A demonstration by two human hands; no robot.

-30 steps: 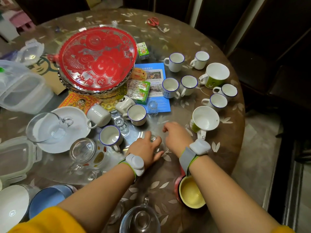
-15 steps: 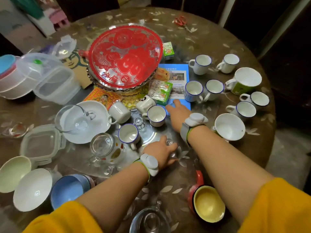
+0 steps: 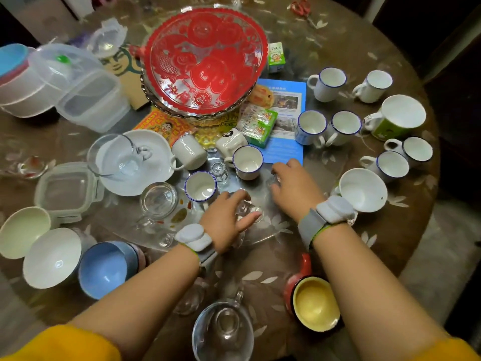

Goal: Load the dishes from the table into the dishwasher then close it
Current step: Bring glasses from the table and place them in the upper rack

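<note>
While crowded by cups: both hands [image 3: 229, 220] [image 3: 294, 188] on sm. glasses [image 3: 247, 211].

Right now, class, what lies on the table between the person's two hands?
In the head view, only bare glass tabletop lies between the left hand and right hand.

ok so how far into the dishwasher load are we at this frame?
Barely started. Nothing looks loaded: no dishwasher in view, and the table is crowded with blue-rimmed mugs, bowls and glassware. In hand: the left hand grips a small clear glass; the right hand curls around another small glass, mostly hidden. Left: virtually everything, then closing the door.
</note>
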